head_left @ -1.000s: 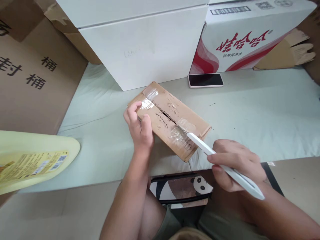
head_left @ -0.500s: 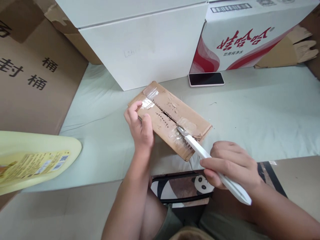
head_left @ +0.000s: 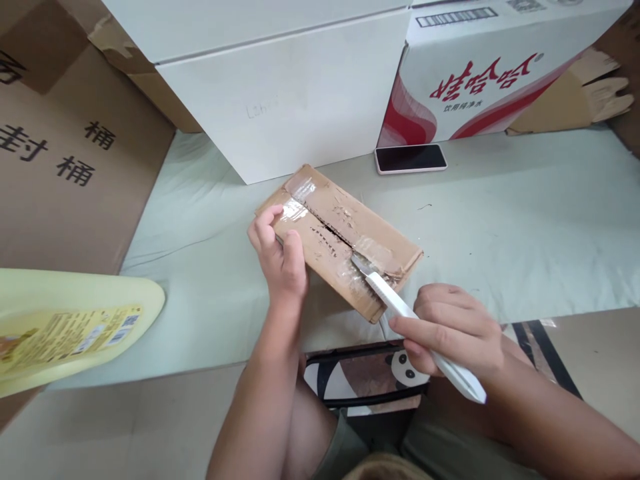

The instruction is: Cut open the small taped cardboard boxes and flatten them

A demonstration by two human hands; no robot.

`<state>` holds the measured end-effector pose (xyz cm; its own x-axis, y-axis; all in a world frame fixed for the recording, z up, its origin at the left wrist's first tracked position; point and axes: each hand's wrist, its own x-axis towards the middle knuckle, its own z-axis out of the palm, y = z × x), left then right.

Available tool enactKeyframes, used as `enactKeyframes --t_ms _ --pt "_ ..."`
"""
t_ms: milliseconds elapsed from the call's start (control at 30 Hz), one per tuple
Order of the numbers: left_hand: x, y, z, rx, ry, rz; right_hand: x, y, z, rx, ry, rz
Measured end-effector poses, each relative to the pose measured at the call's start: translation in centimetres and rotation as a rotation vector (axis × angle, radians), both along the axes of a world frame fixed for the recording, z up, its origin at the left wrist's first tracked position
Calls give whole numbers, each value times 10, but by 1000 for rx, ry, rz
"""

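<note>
A small brown cardboard box (head_left: 367, 213) lies slantwise on the cloth-covered surface, with clear tape and torn patches on its top. A dark slit runs along the seam between its flaps. My left hand (head_left: 283, 257) grips the box's near left side, thumb and fingers bent over the edge. In my right hand (head_left: 453, 330) is a white utility knife (head_left: 395, 300), held along its handle. Its blade tip touches the taped seam near the lower right end of the slit; whether it goes inside I cannot tell.
A phone (head_left: 411, 159) lies behind the box, before a white carton (head_left: 295, 100) and a red-and-white carton (head_left: 465, 87). A large brown carton (head_left: 65, 193) stands left. A pale yellow bottle (head_left: 115, 293) lies at the left edge. A panda-print item (head_left: 350, 380) is below.
My right hand and the knife have shifted slightly to the left, the blade tip staying at the seam. The left hand and the box hold nearly the same place.
</note>
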<state>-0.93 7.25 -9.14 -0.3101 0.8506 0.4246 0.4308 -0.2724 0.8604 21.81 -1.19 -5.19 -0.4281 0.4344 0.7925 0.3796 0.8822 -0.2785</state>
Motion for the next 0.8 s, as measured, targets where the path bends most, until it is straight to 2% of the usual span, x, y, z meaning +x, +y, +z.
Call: enactKeyframes --t_ms 500,800 --pt "1 -1 2 -4 9 6 1 -4 3 10 -59 -70" --pt "-1 0 -3 -11 -9 -8 -2 2 1 -37 29 -18"
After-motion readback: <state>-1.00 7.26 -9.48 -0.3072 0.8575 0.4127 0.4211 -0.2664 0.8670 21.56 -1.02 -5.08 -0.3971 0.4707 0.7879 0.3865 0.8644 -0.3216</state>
